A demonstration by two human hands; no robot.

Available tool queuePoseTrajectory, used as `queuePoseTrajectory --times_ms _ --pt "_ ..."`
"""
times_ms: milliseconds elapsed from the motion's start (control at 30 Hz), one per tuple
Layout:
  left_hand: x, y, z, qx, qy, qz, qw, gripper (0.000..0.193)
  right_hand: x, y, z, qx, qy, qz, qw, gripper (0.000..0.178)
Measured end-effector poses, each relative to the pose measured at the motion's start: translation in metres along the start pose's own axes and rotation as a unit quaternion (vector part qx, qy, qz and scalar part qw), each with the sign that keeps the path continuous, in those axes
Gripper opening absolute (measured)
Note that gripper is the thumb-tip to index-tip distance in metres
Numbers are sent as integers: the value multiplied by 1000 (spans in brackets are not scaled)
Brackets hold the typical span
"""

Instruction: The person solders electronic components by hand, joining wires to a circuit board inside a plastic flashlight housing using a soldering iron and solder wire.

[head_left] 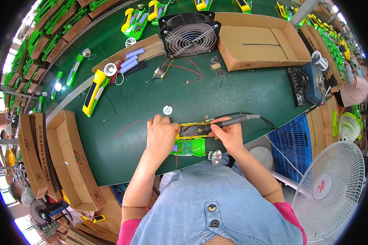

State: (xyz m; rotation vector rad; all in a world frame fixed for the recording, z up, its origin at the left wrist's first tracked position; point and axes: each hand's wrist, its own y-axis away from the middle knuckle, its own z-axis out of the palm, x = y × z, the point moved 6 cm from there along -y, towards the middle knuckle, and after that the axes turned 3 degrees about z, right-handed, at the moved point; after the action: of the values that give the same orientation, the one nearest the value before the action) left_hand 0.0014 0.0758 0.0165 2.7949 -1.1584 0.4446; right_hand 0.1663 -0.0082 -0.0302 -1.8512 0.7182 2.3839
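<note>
My right hand (230, 136) is closed around a soldering iron (235, 120), its tip pointing left over the open yellow torch casing (187, 136). Curled at the left end of that casing is my left hand (161, 134), which grips it; its fingertips are partly hidden. Just below lies a green torch casing half (197, 148) with thin red wires and part of a purple battery showing. A shiny reflector (216, 157) sits to its right, by the table's near edge. A round white sticker (167, 110) is on the green table (241, 92) above my left hand.
A black metal fan (191, 34) and a cardboard tray (261, 41) stand at the back. Purple batteries (129, 63) and a yellow torch (95, 93) lie back left. A blue soldering station (315, 83) is right. Another cardboard box (71, 163) is left.
</note>
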Motion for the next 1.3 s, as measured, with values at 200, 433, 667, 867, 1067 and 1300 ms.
queuePoseTrajectory --times_ms 200,433,667,867,1067,1300 --pt "1 1 1 -10 -5 -1 1000 4 0 2 1 -2 -16 -9 1000 12" --pt "2 0 3 -22 -28 3 999 5 -2 6 -5 -4 -37 -26 999 12" --pt "3 0 1 -26 -38 -3 999 6 -22 35 -23 46 58 -248 966 21" --pt "5 -1 0 -9 -46 1 999 9 -41 41 -31 36 299 -284 910 29" --pt "3 0 1 -8 -72 -3 997 5 -42 35 -26 -9 387 -293 874 47" --pt "5 1 -4 -3 -81 -5 997 6 -29 31 -27 -44 378 -281 881 55"
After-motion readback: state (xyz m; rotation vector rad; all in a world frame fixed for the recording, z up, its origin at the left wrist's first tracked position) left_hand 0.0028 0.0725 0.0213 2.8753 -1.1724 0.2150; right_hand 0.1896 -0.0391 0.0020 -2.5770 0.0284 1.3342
